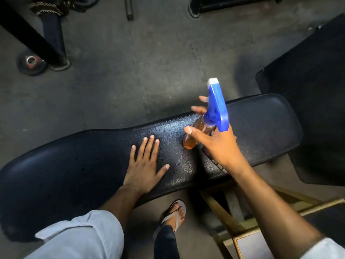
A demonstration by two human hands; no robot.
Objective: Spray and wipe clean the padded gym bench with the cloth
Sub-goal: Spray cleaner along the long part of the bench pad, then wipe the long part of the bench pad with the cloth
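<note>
The black padded gym bench (78,165) runs across the view from lower left to right. My left hand (145,165) lies flat on its middle, fingers spread, holding nothing. My right hand (214,141) wraps loosely around the neck of a spray bottle (216,105) with a blue trigger head and orange liquid. The bottle is tilted, its base low over the pad and its nozzle pointing away from me. Small wet specks dot the pad beside my left hand. A dark striped bit of fabric (218,165), perhaps the cloth, shows under my right wrist.
A yellow metal frame (233,227) stands under the bench at the lower right. Another black pad (308,90) sits to the right. At the upper left stand a black post (28,34) and a weight plate (31,62). My foot in a sandal (175,214) is below the bench.
</note>
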